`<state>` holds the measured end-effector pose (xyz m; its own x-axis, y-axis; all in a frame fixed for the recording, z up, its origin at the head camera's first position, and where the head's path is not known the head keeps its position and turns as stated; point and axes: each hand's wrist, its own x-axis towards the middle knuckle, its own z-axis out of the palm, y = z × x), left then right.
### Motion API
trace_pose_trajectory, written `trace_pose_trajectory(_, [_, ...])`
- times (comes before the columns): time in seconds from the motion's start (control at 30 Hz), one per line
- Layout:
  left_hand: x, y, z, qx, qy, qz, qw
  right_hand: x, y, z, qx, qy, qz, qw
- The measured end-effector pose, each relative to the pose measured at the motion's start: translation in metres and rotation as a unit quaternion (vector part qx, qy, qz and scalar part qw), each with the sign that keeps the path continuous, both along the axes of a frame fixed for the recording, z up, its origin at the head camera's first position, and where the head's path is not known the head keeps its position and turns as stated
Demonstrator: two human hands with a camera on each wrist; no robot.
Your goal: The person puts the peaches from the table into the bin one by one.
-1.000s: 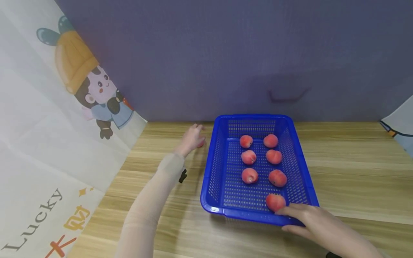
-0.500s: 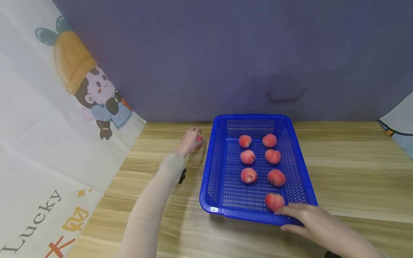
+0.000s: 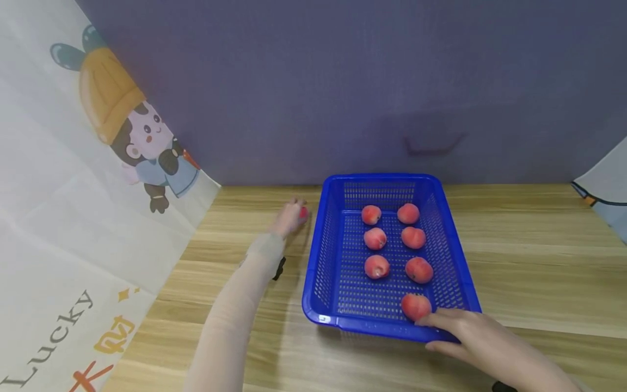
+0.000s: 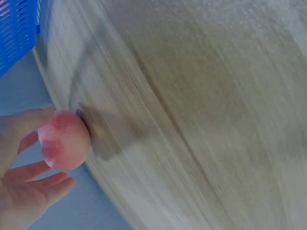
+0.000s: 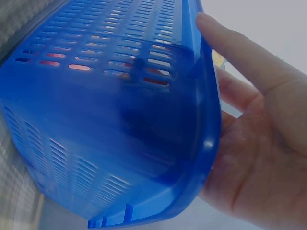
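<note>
My left hand (image 3: 288, 219) pinches a pinkish-red peach (image 4: 64, 140) between thumb and fingers, left of the basket's far half. In the left wrist view the peach sits close to the wooden tabletop; whether it touches is hard to tell. My right hand (image 3: 470, 333) grips the near right corner of a blue plastic basket (image 3: 313, 261), with the thumb outside the rim and the fingers over it. Several peaches (image 3: 375, 238) lie in two columns inside the basket. The nearest peach (image 3: 416, 307) of the right column is close to my right fingertips.
The wooden table (image 3: 534, 256) extends to both sides of the basket. A dark grey-blue panel (image 3: 343, 92) rises along its back edge, just behind the basket. On the left hangs a white cloth (image 3: 44, 218) with a cartoon figure and lettering.
My left hand has closed around the peach beside the basket and shifted slightly toward me with it. The right hand stays on the basket corner; the peaches inside lie as before.
</note>
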<state>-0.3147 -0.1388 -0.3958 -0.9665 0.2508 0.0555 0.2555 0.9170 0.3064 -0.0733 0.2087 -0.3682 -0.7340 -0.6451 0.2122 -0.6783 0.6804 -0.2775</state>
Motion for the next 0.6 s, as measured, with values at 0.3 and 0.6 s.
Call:
trace_pose_trajectory(0.3, [0.001,-0.0004,-0.0039,-0.002,0.003,0.008,1.0,0.0,-0.0004,0.0008,0.0,-0.006,0.005,1.0])
trace_pose_trajectory(0.6, [-0.0011,0.0005,-0.0031,0.007,-0.009,0.019,0.9997,-0.0005,-0.0005,0.0005,-0.003,0.002,0.002,1.0])
